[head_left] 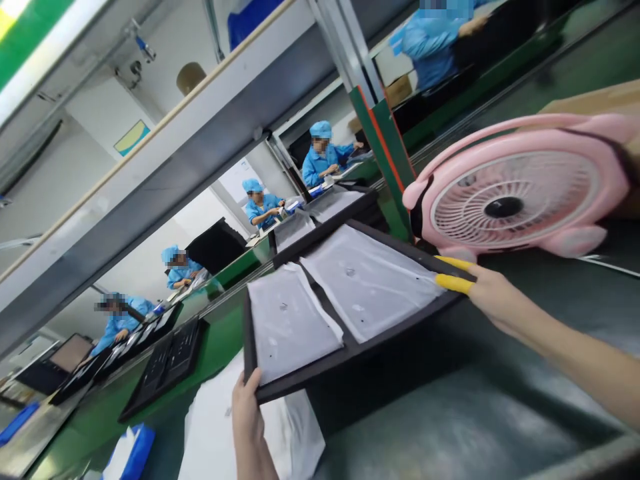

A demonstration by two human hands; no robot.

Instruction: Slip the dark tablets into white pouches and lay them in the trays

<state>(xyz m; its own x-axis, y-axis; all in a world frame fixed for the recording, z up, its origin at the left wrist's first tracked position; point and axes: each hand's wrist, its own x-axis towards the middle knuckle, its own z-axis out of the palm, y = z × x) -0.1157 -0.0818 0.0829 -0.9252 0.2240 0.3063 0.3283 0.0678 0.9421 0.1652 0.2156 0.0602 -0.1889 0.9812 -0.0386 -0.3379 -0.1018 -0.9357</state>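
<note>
Between both hands I hold a black foam tray [360,348], tilted in the head view. In its two compartments lie flat panels wrapped in translucent white film, a left wrapped panel [295,323] and a right wrapped panel [373,283]. My left hand [247,407] grips the tray's near left corner, thumb on top of the rim. At the right corner is my right hand [483,293], with yellow covers on two fingers; its thumb is hidden. Just beyond stands another black tray [320,233] with similar wrapped panels.
A pink fan [505,193] stands on the right beside a metal post [350,53]. White sheets [215,420] and a blue packet [133,453] lie at lower left. Black trays [165,363] sit along the green bench. Several people in blue work across it; a shelf [200,127] hangs overhead.
</note>
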